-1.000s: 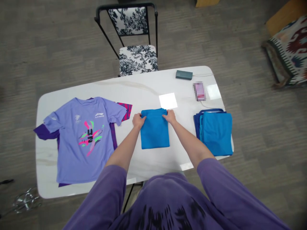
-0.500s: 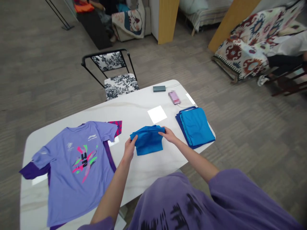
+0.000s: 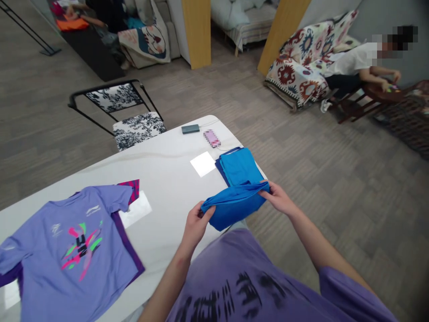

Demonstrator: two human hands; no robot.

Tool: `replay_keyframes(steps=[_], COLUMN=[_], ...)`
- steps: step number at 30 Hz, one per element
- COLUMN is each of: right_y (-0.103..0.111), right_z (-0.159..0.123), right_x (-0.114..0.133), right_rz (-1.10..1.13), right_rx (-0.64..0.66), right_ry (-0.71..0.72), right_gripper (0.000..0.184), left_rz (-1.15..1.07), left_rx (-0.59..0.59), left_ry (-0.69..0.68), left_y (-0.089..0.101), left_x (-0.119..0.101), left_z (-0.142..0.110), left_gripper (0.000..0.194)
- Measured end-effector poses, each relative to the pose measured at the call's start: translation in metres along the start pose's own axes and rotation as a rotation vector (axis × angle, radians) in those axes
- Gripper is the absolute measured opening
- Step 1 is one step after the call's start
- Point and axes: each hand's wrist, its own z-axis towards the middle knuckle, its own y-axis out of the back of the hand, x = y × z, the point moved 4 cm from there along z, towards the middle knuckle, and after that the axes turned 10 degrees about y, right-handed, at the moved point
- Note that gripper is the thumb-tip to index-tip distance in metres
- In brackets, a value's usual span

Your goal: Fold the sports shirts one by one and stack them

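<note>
A folded blue garment [image 3: 234, 205] hangs between my two hands, near the table's front right edge. My left hand [image 3: 198, 220] pinches its left end and my right hand [image 3: 275, 197] grips its right end. Just beyond it lies a stack of folded clothes [image 3: 239, 165], bright blue on top with darker blue beneath; the held garment hides the stack's near part. To the left, a purple T-shirt [image 3: 77, 250] with a colourful print is spread flat over a darker purple one [image 3: 125, 241].
On the white table [image 3: 167, 179] lie a dark rectangular box [image 3: 190, 129] and a blurred pink phone-like item [image 3: 212, 138]. A black-framed chair [image 3: 137, 127] stands at the far side. One person [image 3: 355, 62] sits at the right by a wooden stool [image 3: 378, 94]; another [image 3: 103, 18] is at upper left.
Both hands have carried the blue garment rightward and nearer my body, to just in front of the stack. The view has turned to the right, bringing a seated person into sight.
</note>
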Motion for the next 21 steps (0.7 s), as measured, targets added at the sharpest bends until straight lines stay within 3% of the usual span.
replay_keyframes(steps=[2,4,7,10,12,14,16,18,21], right_y=[0.048,0.086,0.117,0.122,0.109,0.087,0.065,0.046,0.023], right_z=[0.032,0.082,0.174,0.242,0.258,0.251,0.229,0.206,0.183], right_x=[-0.017,-0.045,-0.102,-0.156,-0.183,-0.203,-0.217,-0.230,-0.249], right_rz=[-0.016,-0.040,-0.166,-0.469,-0.657,-0.761,-0.799,-0.810,-0.821], right_rx=[0.000,0.029,0.052,-0.054,-0.034,0.065,0.146,0.190,0.274], right_ry=[-0.005,-0.011,0.021,0.065,0.090,0.134,0.192,0.218,0.149], right_gripper=[0.041,0.048,0.060,0.077,0.082,0.080,0.079,0.078,0.078], left_rz=[-0.012,-0.034,-0.013,0.194,0.366,0.463,0.491,0.526,0.574], left_rx=[0.025,0.017,-0.076,-0.308,-0.421,-0.449,-0.440,-0.438,-0.533], left_ry=[0.000,-0.002,0.029,0.167,0.271,0.347,0.405,0.469,0.608], left_y=[-0.047,-0.088,-0.129,-0.134,-0.124,-0.108,-0.092,-0.075,-0.049], left_x=[-0.009,-0.015,-0.012,0.009,0.030,0.054,0.082,0.112,0.159], left_z=[0.044,0.106,0.215,0.300,0.320,0.307,0.264,0.203,0.098], left_gripper=[0.043,0.051,0.059,0.056,0.053,0.046,0.037,0.031,0.027])
